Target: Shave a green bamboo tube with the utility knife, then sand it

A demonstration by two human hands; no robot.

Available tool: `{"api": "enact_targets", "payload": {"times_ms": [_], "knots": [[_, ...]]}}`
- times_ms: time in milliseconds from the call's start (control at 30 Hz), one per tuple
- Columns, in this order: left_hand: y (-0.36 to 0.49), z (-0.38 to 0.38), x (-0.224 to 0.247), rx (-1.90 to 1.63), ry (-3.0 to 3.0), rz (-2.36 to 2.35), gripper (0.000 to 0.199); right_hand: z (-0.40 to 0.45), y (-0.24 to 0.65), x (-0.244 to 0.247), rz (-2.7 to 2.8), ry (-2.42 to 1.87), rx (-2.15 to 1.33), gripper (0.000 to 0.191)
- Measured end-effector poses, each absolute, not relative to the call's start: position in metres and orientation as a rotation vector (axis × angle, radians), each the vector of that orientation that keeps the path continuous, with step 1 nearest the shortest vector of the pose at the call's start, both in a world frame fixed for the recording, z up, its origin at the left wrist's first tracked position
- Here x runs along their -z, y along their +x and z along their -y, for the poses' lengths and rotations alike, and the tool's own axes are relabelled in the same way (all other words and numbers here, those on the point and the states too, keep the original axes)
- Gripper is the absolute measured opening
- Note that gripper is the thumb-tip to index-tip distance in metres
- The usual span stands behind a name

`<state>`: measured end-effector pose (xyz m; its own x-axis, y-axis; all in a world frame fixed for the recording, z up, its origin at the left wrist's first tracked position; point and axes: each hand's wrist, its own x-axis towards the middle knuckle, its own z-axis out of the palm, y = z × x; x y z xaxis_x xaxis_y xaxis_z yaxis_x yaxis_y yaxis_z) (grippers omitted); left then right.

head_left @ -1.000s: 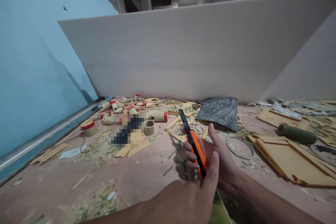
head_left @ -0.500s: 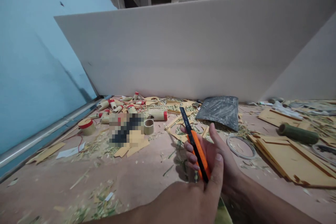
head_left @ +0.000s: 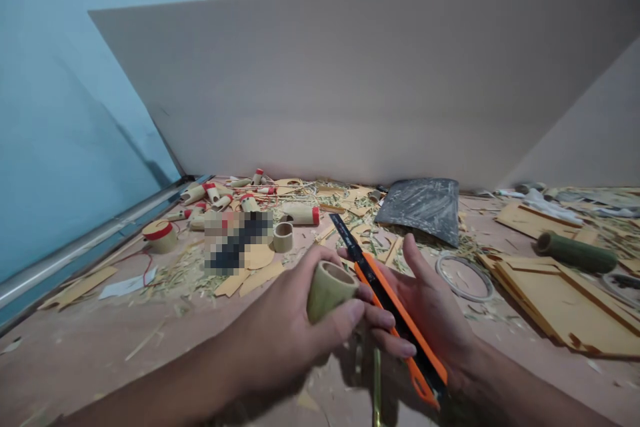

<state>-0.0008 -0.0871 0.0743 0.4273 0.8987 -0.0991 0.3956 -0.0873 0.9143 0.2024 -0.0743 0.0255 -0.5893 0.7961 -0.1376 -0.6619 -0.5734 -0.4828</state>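
My left hand is wrapped round a short, pale green bamboo tube, its open end tilted up. Across the palm of my right hand lies an orange and black utility knife, its dark blade pointing up and to the left. The right fingers curl round the knife's handle while the thumb stands away from it. Both hands are close together above the table, and the tube is just left of the knife. Below them shows a thin yellow-green strip; what it belongs to I cannot tell.
Shavings litter the wooden table. Red-ended bamboo pieces and a bamboo ring lie at the back left. Grey sandpaper, a tape roll, a green bamboo length and yellow boards are rightward. A pale panel stands behind.
My left hand has moved left and up from the knife's handle end, bringing the bamboo tube into view. The knife has shifted lower in my right hand, showing its full handle.
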Motion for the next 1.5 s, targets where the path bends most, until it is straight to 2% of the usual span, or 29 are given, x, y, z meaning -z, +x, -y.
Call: {"api": "enact_targets", "payload": {"times_ms": [333, 500, 700, 900, 1000, 1100, 1233, 1300, 1500], "knots": [[-0.008, 0.066, -0.033, -0.629, 1.366, -0.989, 0.055, 0.080, 0.205, -0.024, 0.685, -0.203, -2.412, 0.105], [-0.007, 0.063, -0.025, -0.597, 1.214, -0.980, 0.061, 0.080, 0.204, -0.023, 0.645, -0.160, -2.410, 0.105], [-0.007, 0.057, -0.019, -0.438, 0.998, -1.131, 0.091, 0.081, 0.202, -0.026, 0.604, -0.221, -2.383, 0.099], [-0.006, 0.058, -0.019, -0.418, 1.001, -1.103, 0.096, 0.080, 0.206, -0.027, 0.623, -0.277, -2.383, 0.098], [-0.006, 0.060, -0.021, -0.398, 1.002, -1.083, 0.099, 0.078, 0.209, -0.027, 0.567, -0.334, -2.356, 0.091], [-0.008, 0.059, -0.021, -0.432, 0.974, -1.051, 0.097, 0.077, 0.211, -0.025, 0.539, -0.432, -2.271, 0.074], [-0.013, 0.058, -0.020, -0.574, 1.050, -0.950, 0.065, 0.076, 0.210, -0.021, 0.561, -0.617, -2.130, 0.034], [-0.014, 0.059, -0.021, -0.599, 1.126, -0.919, 0.066, 0.075, 0.209, -0.019, 0.576, -0.689, -2.040, 0.023], [-0.012, 0.061, -0.021, -0.651, 1.193, -0.856, 0.054, 0.069, 0.211, -0.017, 0.781, -0.813, -1.837, 0.031]]}}
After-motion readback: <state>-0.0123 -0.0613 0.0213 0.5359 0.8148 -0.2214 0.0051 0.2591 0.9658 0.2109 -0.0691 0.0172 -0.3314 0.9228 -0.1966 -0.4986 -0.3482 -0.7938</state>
